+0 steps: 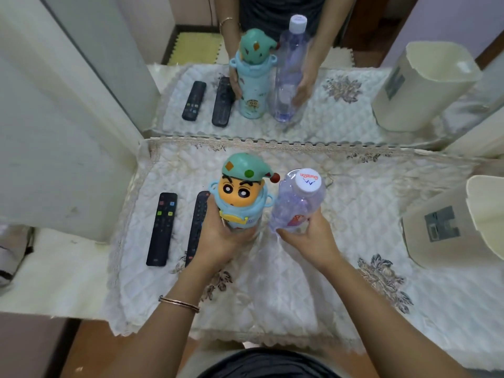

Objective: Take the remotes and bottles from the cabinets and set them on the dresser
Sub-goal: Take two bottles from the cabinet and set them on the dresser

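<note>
Two black remotes lie side by side on the dresser's quilted cloth point(341, 214): one remote point(162, 229) at the left, a second remote point(197, 227) partly under my left hand. My left hand point(218, 238) grips a light-blue cartoon bottle point(238, 195) with a green-hatted character lid, standing upright. My right hand point(308, 237) grips a clear plastic water bottle point(297, 203) with a white cap, just right of the cartoon bottle. Both bottles stand on or just above the cloth.
A mirror point(341, 85) behind the dresser reflects the bottles, remotes and my arms. A cream plastic bin point(450, 236) stands at the right on the dresser. A white cabinet panel point(54, 132) rises at the left.
</note>
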